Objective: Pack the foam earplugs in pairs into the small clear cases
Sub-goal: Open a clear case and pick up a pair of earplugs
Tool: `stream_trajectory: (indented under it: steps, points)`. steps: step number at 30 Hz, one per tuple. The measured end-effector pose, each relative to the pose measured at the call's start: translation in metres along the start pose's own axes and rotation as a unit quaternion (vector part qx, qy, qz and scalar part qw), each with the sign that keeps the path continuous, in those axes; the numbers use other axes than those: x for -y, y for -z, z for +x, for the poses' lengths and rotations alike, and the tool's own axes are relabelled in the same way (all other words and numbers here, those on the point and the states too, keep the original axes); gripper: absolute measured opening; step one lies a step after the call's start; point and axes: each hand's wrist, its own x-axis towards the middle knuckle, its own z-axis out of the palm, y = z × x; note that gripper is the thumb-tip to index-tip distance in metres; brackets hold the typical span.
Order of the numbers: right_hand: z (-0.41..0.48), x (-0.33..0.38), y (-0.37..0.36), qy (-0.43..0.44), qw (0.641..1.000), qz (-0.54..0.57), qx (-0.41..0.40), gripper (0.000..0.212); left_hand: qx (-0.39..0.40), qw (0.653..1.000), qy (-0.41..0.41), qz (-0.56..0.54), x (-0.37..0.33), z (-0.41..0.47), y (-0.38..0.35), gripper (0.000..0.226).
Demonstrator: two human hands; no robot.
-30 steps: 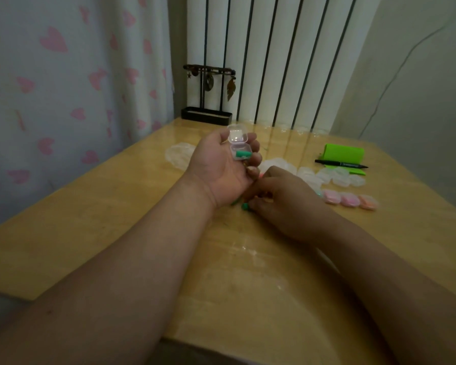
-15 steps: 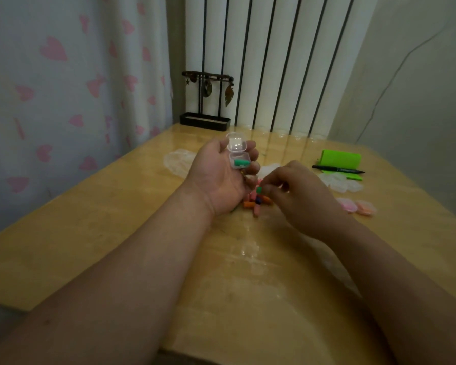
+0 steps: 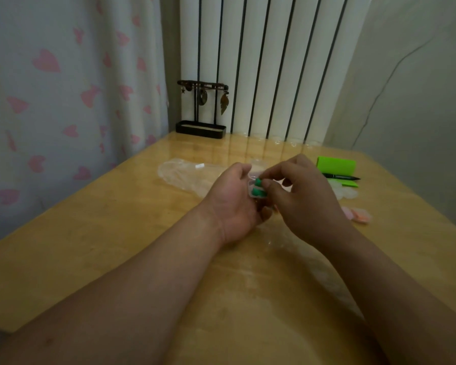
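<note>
My left hand (image 3: 231,204) holds a small clear case (image 3: 251,186) above the wooden table (image 3: 116,233). One green earplug (image 3: 257,192) lies inside the case. My right hand (image 3: 304,198) pinches a second green earplug (image 3: 258,182) at the case's opening, right above the first. The loose earplugs on the table are hidden behind my hands. Packed cases with pink and orange earplugs (image 3: 359,216) lie to the right of my right hand.
A clear plastic bag (image 3: 181,173) lies flat behind my left hand. A green box (image 3: 336,165), a black pen (image 3: 344,177) and empty clear cases (image 3: 346,193) sit at the far right. A black jewellery stand (image 3: 202,127) is at the back edge.
My right hand lifted a green earplug from the pile on the table and brought it up to the case in my left hand. The view shifted, so both hands sit higher over the table.
</note>
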Motion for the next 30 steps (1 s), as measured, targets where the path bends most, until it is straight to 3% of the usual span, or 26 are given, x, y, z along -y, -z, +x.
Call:
stream_trajectory:
  steps: [8,14,20,24,30]
  points:
    - [-0.001,0.001,-0.001,-0.007,1.0,0.007,0.007,0.011,0.026,1.0,0.005,-0.003,0.0,0.003,0.003,0.062]
    - [0.007,-0.01,0.003,-0.065,0.994,0.065,-0.054,0.015,0.012,1.0,0.002,0.003,-0.001,-0.001,-0.002,0.06]
    - [0.006,-0.009,0.004,-0.111,0.981,0.161,-0.008,0.031,0.039,0.999,0.027,0.009,0.0,-0.003,-0.003,0.061]
    - [0.005,-0.006,0.004,-0.093,0.979,0.179,0.02,0.034,0.038,0.999,0.035,-0.01,0.0,-0.002,-0.004,0.07]
    - [0.0,-0.006,0.003,-0.032,0.989,0.135,0.042,0.016,0.011,0.997,0.033,-0.062,-0.004,-0.004,0.002,0.072]
